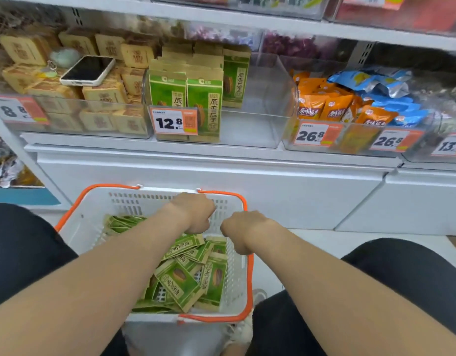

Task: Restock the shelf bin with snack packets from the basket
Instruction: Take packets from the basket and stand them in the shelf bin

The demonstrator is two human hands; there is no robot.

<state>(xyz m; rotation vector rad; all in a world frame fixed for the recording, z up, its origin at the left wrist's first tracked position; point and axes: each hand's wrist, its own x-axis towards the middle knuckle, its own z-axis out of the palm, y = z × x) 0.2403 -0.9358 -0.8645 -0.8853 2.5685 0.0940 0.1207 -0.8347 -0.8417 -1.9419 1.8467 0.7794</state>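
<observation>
Shelving rises behind the basket (pixel 93 217); both hands — left hand (pixel 193 213), right hand (pixel 241 231), each curled, fingers hidden — hover over green packets (pixel 183 276) lying flat beneath, left nearer

Phone (pixel 87 70) lying face up on tan boxed packets (pixel 54 91), far left bin. Orange packets (pixel 324 104) and blue packets (pixel 381 91) heaped together in the far right bin. Price tags along bin fronts: 12.8 (pixel 174 122), 26.8 (pixel 315 134).

Both bare forearms reach forward and down, nearly parallel. The left hand (pixel 193 211) is curled, knuckles up, fingers tucked under. The right hand (pixel 241 231), just beside it, is curled likewise.
</observation>
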